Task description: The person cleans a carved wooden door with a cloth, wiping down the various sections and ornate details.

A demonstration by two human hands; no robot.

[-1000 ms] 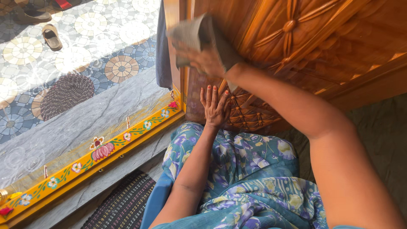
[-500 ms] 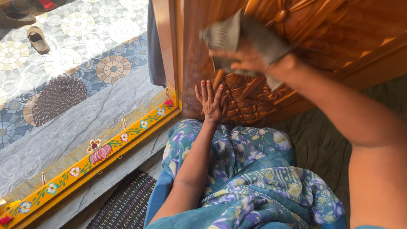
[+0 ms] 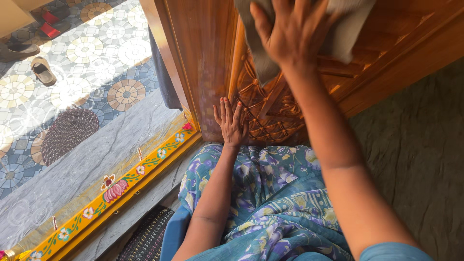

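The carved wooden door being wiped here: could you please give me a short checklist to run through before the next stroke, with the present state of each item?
1. Grey cloth under the right hand: ok, the palm and spread fingers press it flat on the carved wooden door.
2. Left hand braced: ok, it lies flat on the door's lower carved panel.
3. Left fingers away from the door edge: ok, they rest on the panel face.
4. Cloth clean or damp: cannot tell.
5. Door latched or free to swing: cannot tell; no latch shows.
6. Painted yellow threshold beside the door: ok, nothing lies on it near the door.
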